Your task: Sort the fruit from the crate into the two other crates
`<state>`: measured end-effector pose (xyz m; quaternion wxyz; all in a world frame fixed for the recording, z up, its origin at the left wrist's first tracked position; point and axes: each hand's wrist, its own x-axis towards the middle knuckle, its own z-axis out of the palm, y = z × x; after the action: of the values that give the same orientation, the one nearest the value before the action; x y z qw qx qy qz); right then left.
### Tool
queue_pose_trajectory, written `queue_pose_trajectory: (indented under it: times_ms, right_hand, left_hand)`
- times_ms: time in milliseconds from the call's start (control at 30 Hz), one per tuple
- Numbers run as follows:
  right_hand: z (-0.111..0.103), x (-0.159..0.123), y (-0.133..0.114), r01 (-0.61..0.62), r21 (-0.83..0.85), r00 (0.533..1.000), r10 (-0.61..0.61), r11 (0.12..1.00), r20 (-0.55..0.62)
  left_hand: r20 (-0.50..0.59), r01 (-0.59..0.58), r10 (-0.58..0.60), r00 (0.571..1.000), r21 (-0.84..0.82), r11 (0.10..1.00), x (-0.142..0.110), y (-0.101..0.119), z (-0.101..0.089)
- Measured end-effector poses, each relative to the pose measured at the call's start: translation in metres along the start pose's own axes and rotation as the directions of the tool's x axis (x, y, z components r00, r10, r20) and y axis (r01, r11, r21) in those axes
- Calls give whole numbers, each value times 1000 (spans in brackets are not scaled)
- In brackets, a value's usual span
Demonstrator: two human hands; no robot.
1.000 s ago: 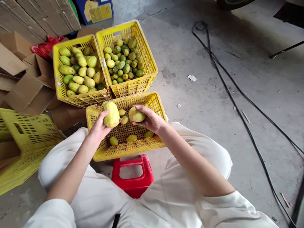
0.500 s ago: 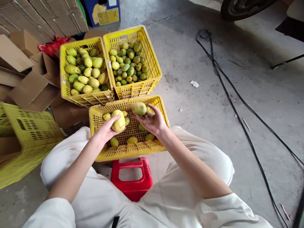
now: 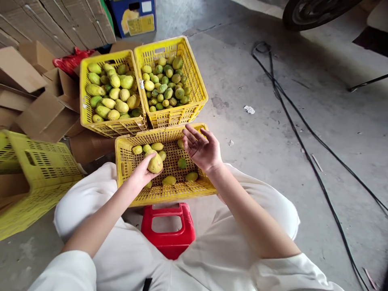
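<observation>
Four yellow crates, one scuffed grey concrete floor point(image 3: 242, 149).
Your left hand point(image 3: 142, 173) is clamped on a yellow-green fruit point(image 3: 155, 163) over the near crate point(image 3: 169, 197); your right hand point(image 3: 204, 151) is empty, fingers apart. From that crate: filled crates at 11 point(image 3: 85, 115) and 12 point(image 3: 198, 81), cardboard boxes point(image 3: 45, 117) at 10, wheel point(image 3: 317, 14) and black cable point(image 3: 275, 85) around 2, red stool point(image 3: 148, 221) at 6.
</observation>
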<state>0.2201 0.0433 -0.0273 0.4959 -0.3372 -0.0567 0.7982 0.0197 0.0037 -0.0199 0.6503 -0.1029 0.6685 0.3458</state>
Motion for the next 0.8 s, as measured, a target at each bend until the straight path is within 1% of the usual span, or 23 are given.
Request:
queue_pose_trajectory:
  times_ms: [100,133,200,233,267,300,333,367,400,433,467,500,533,567,600,633,733,800]
  right_hand:
    - [2,0,-3,-45,38,995,48,998,-88]
    - [3,-1,-3,-71,49,989,76,996,-127]
    - [6,-2,-3,-117,66,973,128,991,-193]
    - [7,-3,-2,-130,72,967,142,989,-212]
    - [7,-3,-2,-134,76,964,148,988,-222]
    - [8,-4,-2,-133,78,964,147,988,-223]
    - [8,-4,-1,-128,81,964,143,989,-222]
    - [8,-4,-2,-122,83,965,137,989,-221]
    - [9,-5,-2,-116,84,966,132,990,-224]
    - [10,-5,-2,-112,85,965,129,990,-230]
    - [11,-5,-3,-110,85,962,128,990,-241]
    - [13,-6,-3,-110,85,958,129,990,-257]
    - [15,-6,-4,-109,84,953,128,990,-274]
    - [17,-7,-4,-109,82,948,129,991,-293]
    - [18,-7,-4,-110,79,942,130,991,-311]
    - [19,-7,-4,-114,74,936,132,991,-327]
    - [19,-7,-2,-135,63,919,149,989,-365]
    - [17,-7,-1,-158,51,902,165,986,-398]
  left_hand:
    - [-16,8,-9,1000,-28,1000,1,-5,2]
    - [-27,5,-6,1000,-42,999,0,-2,3]
    - [-43,-27,24,999,-81,996,-2,9,3]
    - [-28,-67,64,998,-114,991,-4,18,3]
    - [9,-128,131,991,-160,979,-6,28,1]
    - [84,-213,239,967,-241,947,-9,39,-2]
    - [189,-296,366,911,-318,901,-12,50,-5]
    - [254,-389,499,829,-380,839,-15,61,-10]
    - [303,-473,608,734,-414,778,-19,71,-14]
    - [331,-553,691,642,-424,717,-22,79,-19]
    - [342,-625,754,561,-422,657,-26,86,-23]
    - [354,-677,795,492,-417,606,-29,90,-27]
    - [360,-716,821,443,-410,565,-31,93,-30]
    - [363,-739,836,412,-403,539,-32,95,-32]
    - [366,-751,841,398,-397,528,-32,95,-33]
    - [368,-754,841,397,-392,527,-31,95,-34]
    - [389,-737,823,414,-386,554,-26,92,-34]
    - [412,-727,811,416,-385,569,-23,90,-34]
